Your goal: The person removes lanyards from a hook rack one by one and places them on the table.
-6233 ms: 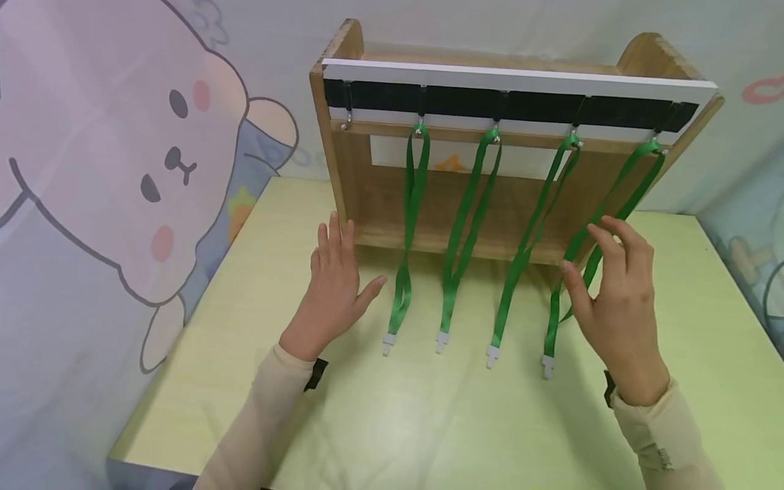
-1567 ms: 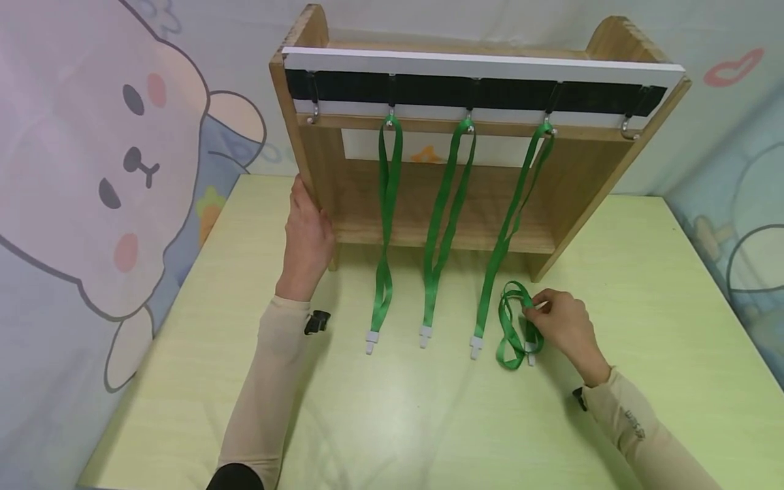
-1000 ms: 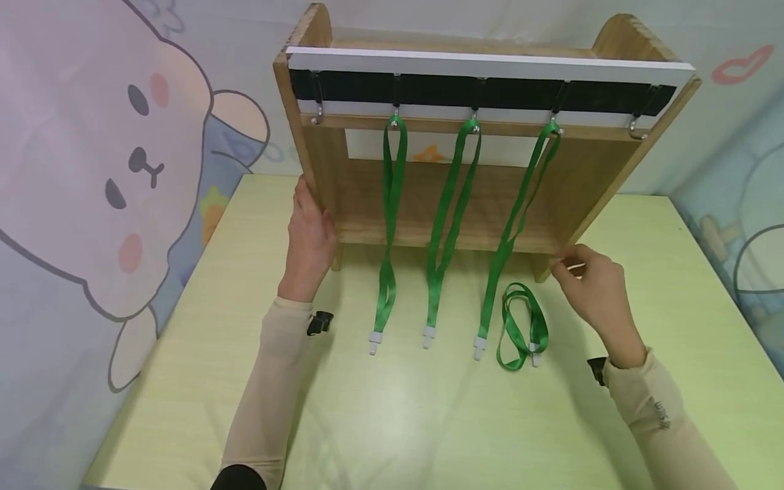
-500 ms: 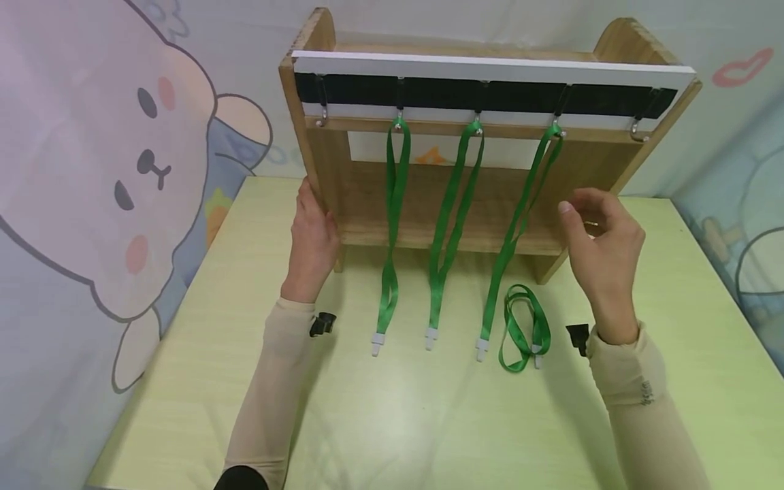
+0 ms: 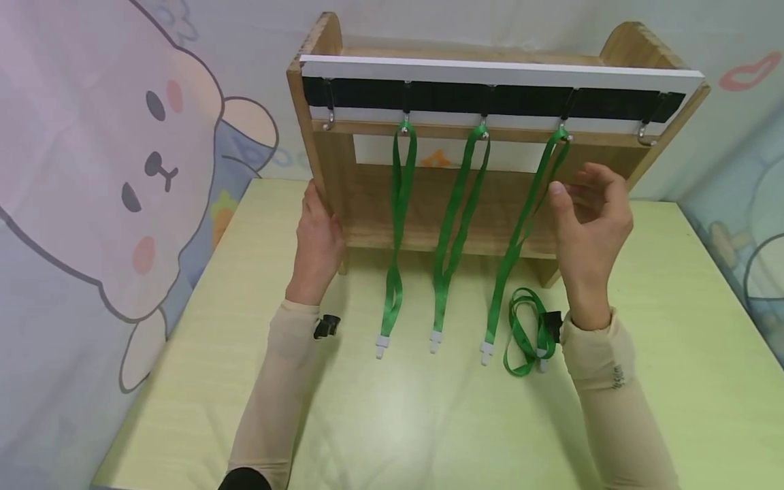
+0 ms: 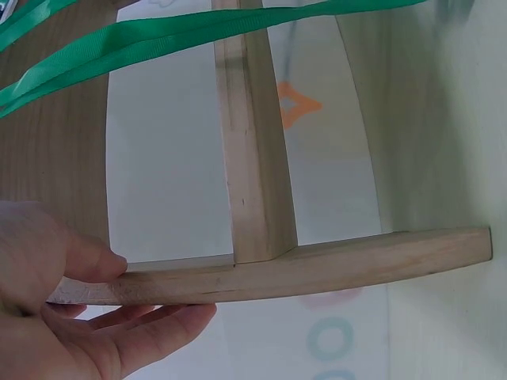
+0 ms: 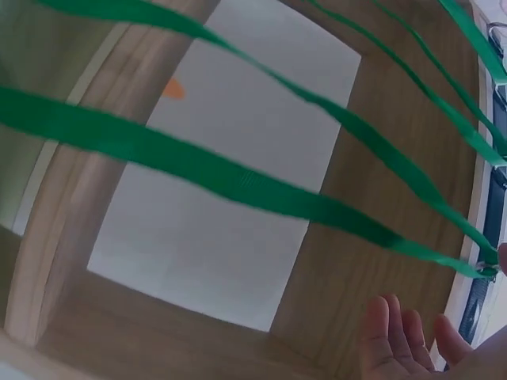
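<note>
My left hand (image 5: 317, 241) grips the left side panel (image 5: 308, 143) of a wooden shelf. In the left wrist view, thumb and fingers pinch the panel's edge (image 6: 348, 273) from both sides. My right hand (image 5: 593, 235) is raised before the shelf's right part, fingers loosely bent and holding nothing. Just left of it, a green lanyard (image 5: 513, 250) hangs from a hook; the right wrist view shows the fingers below its strap (image 7: 245, 182). Two more green lanyards, a middle one (image 5: 454, 238) and a left one (image 5: 398, 224), hang alongside. A looped green lanyard (image 5: 516, 335) lies on the table, partly behind the right wrist's black buckle.
A white rail (image 5: 502, 69) with a black strip runs along the shelf's top front. Its leftmost hook (image 5: 329, 120) and rightmost hook (image 5: 644, 136) are bare. The shelf stands on a pale table (image 5: 392, 422) before a cartoon-printed cloth (image 5: 79, 204).
The fourth lanyard, earlier on the rightmost hook, now lies looped on the table. My right hand has let it go and risen up and left to the third lanyard. The left hand keeps its grip.
</note>
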`<state>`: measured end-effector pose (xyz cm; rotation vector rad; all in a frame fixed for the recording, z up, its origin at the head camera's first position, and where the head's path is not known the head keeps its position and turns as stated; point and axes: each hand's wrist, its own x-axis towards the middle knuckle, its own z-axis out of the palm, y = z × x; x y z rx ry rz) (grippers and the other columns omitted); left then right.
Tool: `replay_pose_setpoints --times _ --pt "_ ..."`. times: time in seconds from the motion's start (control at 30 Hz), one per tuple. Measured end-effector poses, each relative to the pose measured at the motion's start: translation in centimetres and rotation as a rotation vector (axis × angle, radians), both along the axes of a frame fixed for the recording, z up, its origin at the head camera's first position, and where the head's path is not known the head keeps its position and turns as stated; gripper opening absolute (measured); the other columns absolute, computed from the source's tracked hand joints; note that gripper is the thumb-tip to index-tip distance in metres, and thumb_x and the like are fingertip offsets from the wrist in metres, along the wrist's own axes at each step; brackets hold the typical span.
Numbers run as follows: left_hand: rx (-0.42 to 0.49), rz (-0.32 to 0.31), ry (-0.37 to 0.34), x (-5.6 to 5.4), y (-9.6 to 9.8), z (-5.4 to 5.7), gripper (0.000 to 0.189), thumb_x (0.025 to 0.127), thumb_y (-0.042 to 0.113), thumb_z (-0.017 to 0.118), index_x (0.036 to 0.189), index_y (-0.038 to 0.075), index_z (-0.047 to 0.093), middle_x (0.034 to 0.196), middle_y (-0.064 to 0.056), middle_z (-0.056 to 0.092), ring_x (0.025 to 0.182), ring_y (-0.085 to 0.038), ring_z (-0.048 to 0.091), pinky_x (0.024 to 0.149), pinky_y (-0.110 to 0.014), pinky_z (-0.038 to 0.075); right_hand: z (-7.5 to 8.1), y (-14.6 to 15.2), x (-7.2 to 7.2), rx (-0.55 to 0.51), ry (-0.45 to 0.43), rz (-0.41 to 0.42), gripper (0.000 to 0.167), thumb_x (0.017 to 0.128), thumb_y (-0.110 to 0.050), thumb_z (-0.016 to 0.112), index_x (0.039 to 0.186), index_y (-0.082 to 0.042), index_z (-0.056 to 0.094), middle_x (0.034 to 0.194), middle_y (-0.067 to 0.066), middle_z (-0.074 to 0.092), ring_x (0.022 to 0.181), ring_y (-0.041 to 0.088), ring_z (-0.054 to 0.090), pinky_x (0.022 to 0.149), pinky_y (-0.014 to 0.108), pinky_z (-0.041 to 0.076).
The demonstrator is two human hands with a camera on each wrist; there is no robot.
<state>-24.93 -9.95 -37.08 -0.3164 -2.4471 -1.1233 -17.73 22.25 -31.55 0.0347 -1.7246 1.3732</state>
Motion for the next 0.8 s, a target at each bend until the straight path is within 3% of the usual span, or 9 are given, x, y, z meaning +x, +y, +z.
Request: replay_pose_setpoints --times 0.13,0.33,0.4,0.67,0.8 --pt "0.001 -0.002 -0.002 0.0 -0.1 0.0 0.061 0.100 -0.008 0.049 0.152 -0.009 0.017 0.145 -0.033 0.037 0.129 -0.049 0.049 0.100 -0.058 0.046 -0.2 -0.6 -0.6 0.007 -0.010 0.023 0.039 0.086 -0.017 0.077 0.118 0.003 0.065 0.109 0.008 0.065 0.095 0.019 0.065 0.080 0.025 0.051" --pt "-0.006 -0.002 -0.005 -0.1 -0.1 -0.2 0.062 0.100 -0.008 0.050 0.153 -0.008 0.017 0.146 -0.031 0.037 0.130 -0.048 0.049 0.100 -0.058 0.046 0.1 -1.6 -1.0 0.032 -0.042 0.031 0.016 0.092 -0.006 0.073 0.101 0.006 0.071 0.095 -0.007 0.064 0.086 0.013 0.065 0.079 0.024 0.052" --pt "-0.011 -0.001 0.002 -0.1 -0.1 -0.2 0.062 0.100 -0.008 0.050 0.152 -0.008 0.017 0.145 -0.031 0.037 0.129 -0.049 0.049 0.099 -0.058 0.047 0.3 -1.8 -1.0 0.044 -0.044 0.030 0.012 0.093 -0.005 0.070 0.097 0.007 0.071 0.093 -0.006 0.065 0.083 0.012 0.065 0.078 0.023 0.052" --pt "-0.027 -0.002 0.004 -0.1 0.0 -0.2 0.061 0.101 -0.007 0.049 0.152 -0.008 0.017 0.144 -0.032 0.038 0.129 -0.049 0.049 0.100 -0.058 0.047 0.9 -1.8 -0.5 0.067 -0.038 0.002 0.020 0.095 -0.009 0.070 0.097 0.011 0.069 0.087 -0.004 0.068 0.077 0.010 0.065 0.075 0.024 0.052" --pt "-0.031 -0.001 0.016 0.0 -0.1 -0.1 0.060 0.101 -0.007 0.049 0.152 -0.010 0.017 0.143 -0.033 0.038 0.128 -0.049 0.050 0.100 -0.057 0.047 1.3 -1.7 0.0 0.075 0.006 0.029 0.019 0.095 -0.007 0.069 0.097 0.012 0.069 0.087 -0.003 0.069 0.075 0.011 0.065 0.073 0.024 0.052"
